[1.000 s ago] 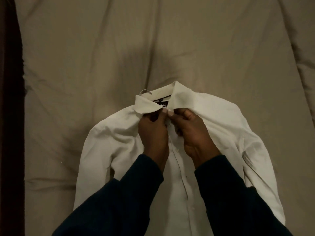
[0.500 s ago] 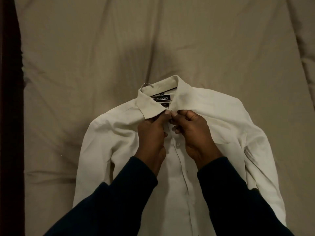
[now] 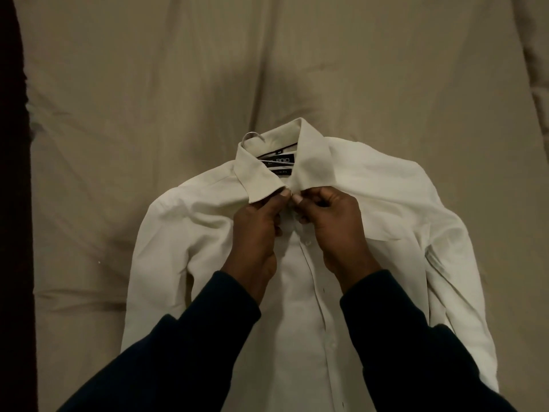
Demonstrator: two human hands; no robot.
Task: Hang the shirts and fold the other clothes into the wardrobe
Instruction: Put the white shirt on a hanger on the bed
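Note:
A white long-sleeved dress shirt [image 3: 386, 203] lies face up on the bed, collar away from me, sleeves folded down along its sides. A black label shows inside the open collar. A thin metal hanger hook [image 3: 252, 136] pokes out behind the collar's left side; the hanger's body is hidden inside the shirt. My left hand [image 3: 257, 233] pinches the shirt front just under the left collar tip. My right hand [image 3: 332, 230] pinches the opposite edge of the placket at the top button. The two thumbs nearly touch.
A beige, creased bedsheet [image 3: 148, 84] covers the whole surface around the shirt. A dark wooden edge [image 3: 13, 203] runs down the left side. A fold of thicker bedding [image 3: 534, 69] sits at the upper right.
The collar has opened out and the black label has come into view. Both hands stay pinched at the top of the placket, shifted slightly.

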